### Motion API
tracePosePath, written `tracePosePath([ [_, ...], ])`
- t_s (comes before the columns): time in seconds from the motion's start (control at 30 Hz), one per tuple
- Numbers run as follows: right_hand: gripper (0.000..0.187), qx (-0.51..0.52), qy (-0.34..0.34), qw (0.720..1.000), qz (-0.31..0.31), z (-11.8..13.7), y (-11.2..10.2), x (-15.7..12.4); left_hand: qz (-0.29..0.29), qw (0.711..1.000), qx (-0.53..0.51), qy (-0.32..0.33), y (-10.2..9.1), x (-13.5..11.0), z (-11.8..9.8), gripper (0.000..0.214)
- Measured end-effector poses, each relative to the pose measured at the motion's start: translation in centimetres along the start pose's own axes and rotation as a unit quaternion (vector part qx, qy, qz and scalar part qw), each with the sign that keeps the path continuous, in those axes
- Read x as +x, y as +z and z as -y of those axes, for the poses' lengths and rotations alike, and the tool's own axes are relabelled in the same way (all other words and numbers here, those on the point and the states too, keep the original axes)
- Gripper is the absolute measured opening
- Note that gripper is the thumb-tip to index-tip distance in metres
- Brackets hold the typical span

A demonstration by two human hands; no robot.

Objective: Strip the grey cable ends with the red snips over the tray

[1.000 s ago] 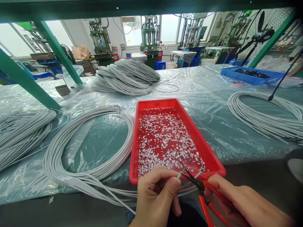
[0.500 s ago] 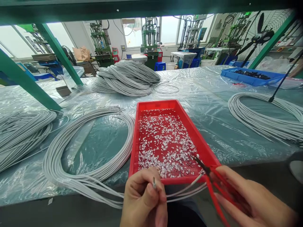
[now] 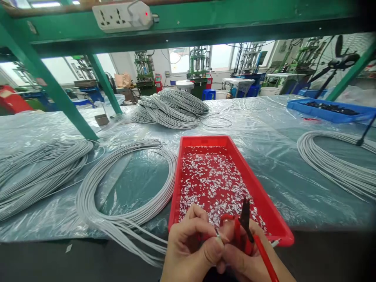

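Note:
My left hand [image 3: 195, 244] pinches the end of a grey-white cable [image 3: 218, 234] between thumb and forefinger, with a dark tip showing at the stripped end. Right beside it, my right hand [image 3: 249, 254] is closed around red-handled wire cutters [image 3: 246, 217]. Their dark jaws point up and away from the cable. The thumb and fingertips of my right hand touch or nearly touch the cable end. Under and beyond both hands lies a red tray [image 3: 266, 196] scattered with small shiny silvery scraps. From a coil of grey cable [image 3: 88, 196], loose strands run toward my left hand.
More cable coils lie at the left [image 3: 58, 168], at the back [image 3: 173, 107] and at the right [image 3: 326, 160]. A blue tray [image 3: 305, 107] holds black parts. A green frame [image 3: 205, 27] with a power strip [image 3: 123, 16] crosses above the plastic-covered table.
My right hand has moved left with the wire cutters to meet my left hand at the cable end. The cutters have turned upward. The view has tilted up and shifted left.

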State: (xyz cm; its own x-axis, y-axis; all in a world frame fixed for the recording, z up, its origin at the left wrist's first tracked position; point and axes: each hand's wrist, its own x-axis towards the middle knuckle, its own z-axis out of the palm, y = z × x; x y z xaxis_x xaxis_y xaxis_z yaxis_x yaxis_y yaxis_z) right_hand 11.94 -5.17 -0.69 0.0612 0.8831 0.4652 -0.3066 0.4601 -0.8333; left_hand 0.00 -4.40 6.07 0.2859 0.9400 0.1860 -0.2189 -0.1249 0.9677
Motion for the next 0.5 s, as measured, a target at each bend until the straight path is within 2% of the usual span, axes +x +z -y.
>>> tracePosePath([
  [0.13, 0.039, -0.021, -0.049, 0.998, -0.031, 0.1, -0.2, 0.6, -0.082, 0.988, 0.085, 0.104, -0.4, 0.1, -0.2, 0.017],
  [0.33, 0.009, -0.099, -0.175, 0.978, -0.062, -0.4, -0.6, 1.1, -0.066, 0.985, 0.098, 0.125, -1.0, -0.1, -0.1, 0.006],
  [0.4, 0.018, -0.124, -0.216, 0.967, -0.058, -0.6, -0.9, 1.2, -0.07, 0.982, 0.121, 0.127, -1.2, -0.2, -0.2, 0.009],
  [0.5, 0.03, -0.156, -0.257, 0.953, -0.044, -0.6, -1.4, 1.3, -0.075, 0.965, 0.208, 0.142, -1.6, -0.1, -0.6, 0.014],
])
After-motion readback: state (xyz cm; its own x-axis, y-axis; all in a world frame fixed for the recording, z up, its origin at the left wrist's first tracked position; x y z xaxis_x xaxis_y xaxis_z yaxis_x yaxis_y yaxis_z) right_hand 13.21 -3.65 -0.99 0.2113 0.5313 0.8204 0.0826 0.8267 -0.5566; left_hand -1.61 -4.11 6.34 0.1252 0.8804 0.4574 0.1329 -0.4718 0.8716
